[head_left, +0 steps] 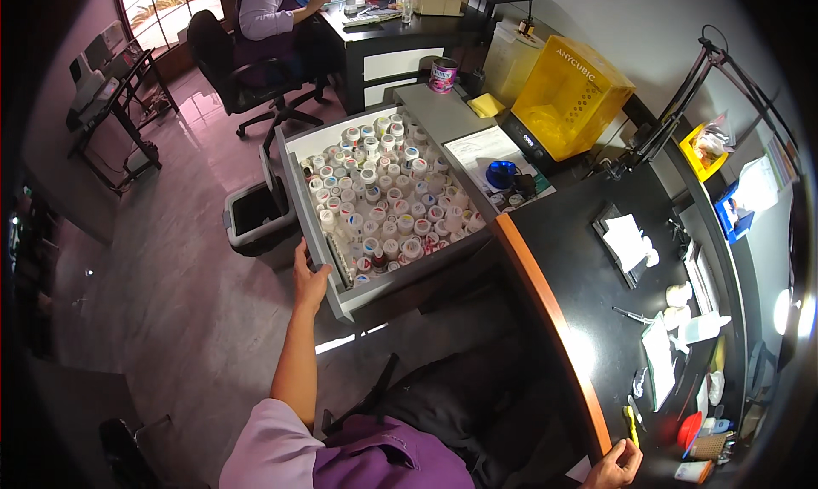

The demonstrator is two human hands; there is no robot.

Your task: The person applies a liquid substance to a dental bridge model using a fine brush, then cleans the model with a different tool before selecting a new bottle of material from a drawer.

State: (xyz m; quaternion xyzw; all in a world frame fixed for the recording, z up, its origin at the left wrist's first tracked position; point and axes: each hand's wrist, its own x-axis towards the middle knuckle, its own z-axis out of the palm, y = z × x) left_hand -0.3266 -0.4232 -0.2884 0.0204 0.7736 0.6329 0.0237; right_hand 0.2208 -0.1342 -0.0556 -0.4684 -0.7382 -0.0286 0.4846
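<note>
A grey drawer (345, 306) is pulled out in front of me, packed with many small white-lidded jars and bottles (396, 208), several with coloured marks on the lids. My left hand (311, 278) grips the drawer's front panel near its close corner, thumb stretched toward the rim. At the lower right, my right hand (615, 465) is at the wood-edged black desk (545, 306), its fingers curled together. A slim yellow tool (630, 422) runs up from its fingertips; the grip on it is partly hidden.
A grey bin (243, 221) stands beyond the drawer front. The desk carries a white squeeze bottle (704, 327), papers (626, 238) and a red bowl (690, 429). Behind the drawer are a yellow transparent box (571, 97) and a blue-topped item (501, 174). Another person (273, 16) sits at a far desk.
</note>
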